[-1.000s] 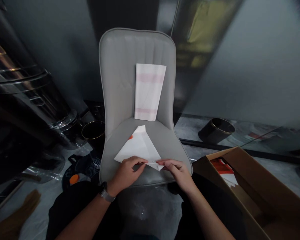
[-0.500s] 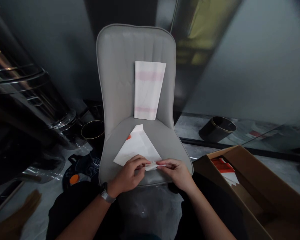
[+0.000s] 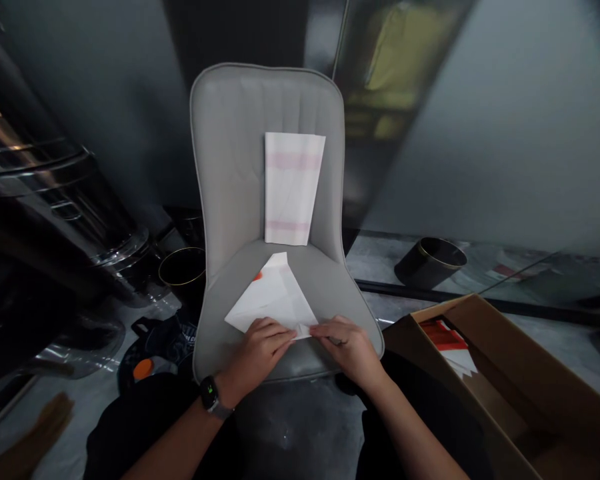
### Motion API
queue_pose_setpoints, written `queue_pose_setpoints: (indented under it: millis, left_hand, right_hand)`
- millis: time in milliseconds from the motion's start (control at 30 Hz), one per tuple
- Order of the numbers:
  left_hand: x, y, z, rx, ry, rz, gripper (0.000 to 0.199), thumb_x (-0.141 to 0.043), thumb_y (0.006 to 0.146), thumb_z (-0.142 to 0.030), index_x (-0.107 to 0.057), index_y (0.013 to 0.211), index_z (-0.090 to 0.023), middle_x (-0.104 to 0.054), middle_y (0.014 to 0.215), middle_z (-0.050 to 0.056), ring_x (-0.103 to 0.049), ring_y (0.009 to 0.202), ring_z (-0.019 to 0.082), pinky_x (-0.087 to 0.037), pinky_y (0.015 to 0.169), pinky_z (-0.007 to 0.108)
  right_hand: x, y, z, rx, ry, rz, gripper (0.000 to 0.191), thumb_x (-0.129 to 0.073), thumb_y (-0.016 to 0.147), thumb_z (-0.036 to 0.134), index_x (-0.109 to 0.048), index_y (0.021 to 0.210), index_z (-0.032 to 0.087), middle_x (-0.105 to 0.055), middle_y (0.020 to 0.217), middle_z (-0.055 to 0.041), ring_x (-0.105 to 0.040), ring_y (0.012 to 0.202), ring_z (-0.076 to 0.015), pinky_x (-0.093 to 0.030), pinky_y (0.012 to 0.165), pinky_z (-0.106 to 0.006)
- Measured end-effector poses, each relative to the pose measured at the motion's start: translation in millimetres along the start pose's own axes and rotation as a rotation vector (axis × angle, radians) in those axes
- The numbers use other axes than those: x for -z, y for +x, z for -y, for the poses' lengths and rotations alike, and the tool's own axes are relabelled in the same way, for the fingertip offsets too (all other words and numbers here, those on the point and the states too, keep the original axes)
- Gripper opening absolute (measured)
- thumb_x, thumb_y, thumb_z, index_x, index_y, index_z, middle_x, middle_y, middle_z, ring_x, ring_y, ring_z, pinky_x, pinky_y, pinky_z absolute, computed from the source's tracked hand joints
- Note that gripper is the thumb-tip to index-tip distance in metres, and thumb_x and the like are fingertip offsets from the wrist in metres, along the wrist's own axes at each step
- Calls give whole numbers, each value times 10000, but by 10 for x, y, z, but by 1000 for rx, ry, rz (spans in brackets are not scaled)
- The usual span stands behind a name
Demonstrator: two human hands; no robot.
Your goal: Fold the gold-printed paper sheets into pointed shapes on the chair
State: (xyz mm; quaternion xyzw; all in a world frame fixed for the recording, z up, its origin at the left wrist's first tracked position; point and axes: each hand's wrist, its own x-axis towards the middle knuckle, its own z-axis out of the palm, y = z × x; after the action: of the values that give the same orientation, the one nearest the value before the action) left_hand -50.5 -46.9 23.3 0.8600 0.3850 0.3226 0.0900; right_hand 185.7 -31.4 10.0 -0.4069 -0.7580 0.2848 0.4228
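A white folded paper point(image 3: 273, 300) with a small red mark near its top lies in a rough triangle on the grey upholstered chair seat point(image 3: 325, 283). My left hand point(image 3: 263, 353) rests on its lower edge, fingers together and pointing right. My right hand point(image 3: 347, 347) meets it from the other side, and its fingers hold the paper's lower right corner. Part of the lower edge is hidden under my fingers. A white sheet with pink bands point(image 3: 293, 188) leans upright against the chair back, away from both hands. A smartwatch point(image 3: 211, 395) sits on my left wrist.
An open cardboard box point(image 3: 500, 367) with red-and-white papers inside stands at the lower right. A black gold-rimmed pot point(image 3: 430, 262) lies on its side behind it. Another pot point(image 3: 183, 270) and stacked glass and metal pieces point(image 3: 55, 193) stand left of the chair.
The raised paper flap between my hands now lies flatter against the sheet. My hands have moved slightly down and closer over the lower edge. The whole view has shifted slightly.
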Motion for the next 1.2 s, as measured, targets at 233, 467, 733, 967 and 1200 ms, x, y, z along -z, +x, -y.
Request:
queue_pose_setpoints:
  millis: [233, 467, 733, 967, 1200]
  left_hand:
    - [-197, -42, -72, -42, 89, -19, 258, -545, 1028, -160, -701, 1227, -212, -774, 1148, 64, -703, 1112, 238, -541, 964, 453]
    - [-276, -88, 78, -101, 83, -45, 310, -474, 1054, -140, -678, 1275, -215, -770, 1178, 69, -735, 1103, 197, -557, 1038, 447]
    - [225, 24, -50, 222, -317, -166, 255, -610, 1005, -389, -802, 1080, -238, -813, 986, 27, -781, 865, 216, -640, 806, 329]
    - [902, 374, 567, 1005, -912, -678, 457, -869, 678, -511, -765, 883, -116, -732, 688, 43, -635, 534, 151, -473, 457, 219]
    - [613, 271, 1194, 1227, -821, -544, 326, -880, 591, -343, -684, 722, -117, -679, 631, 28, -611, 539, 138, -473, 512, 228]
  right_hand:
    - [-103, -45, 29, 77, -74, 33, 220, -605, 933, 195, -794, 998, 289, -804, 959, -44, -687, 858, -248, -551, 776, -408]
    - [-167, -65, -25, 146, -232, 49, 209, -635, 969, 242, -810, 1042, 332, -817, 972, -47, -687, 816, -244, -456, 794, -420]
    - [252, 8, -8, -83, 21, -195, 683, -894, 726, 470, -656, 1356, 350, -691, 1349, -82, -618, 1224, -337, -464, 1014, -505]
    - [433, 229, -315, -688, 612, -392, 700, -829, 735, 585, -620, 1316, 256, -718, 1265, -130, -697, 1130, -314, -603, 821, -405]
    - [99, 340, -319, -892, 953, -84, 339, -812, 797, 258, -680, 1104, 199, -789, 941, -69, -747, 707, -161, -569, 548, -227]
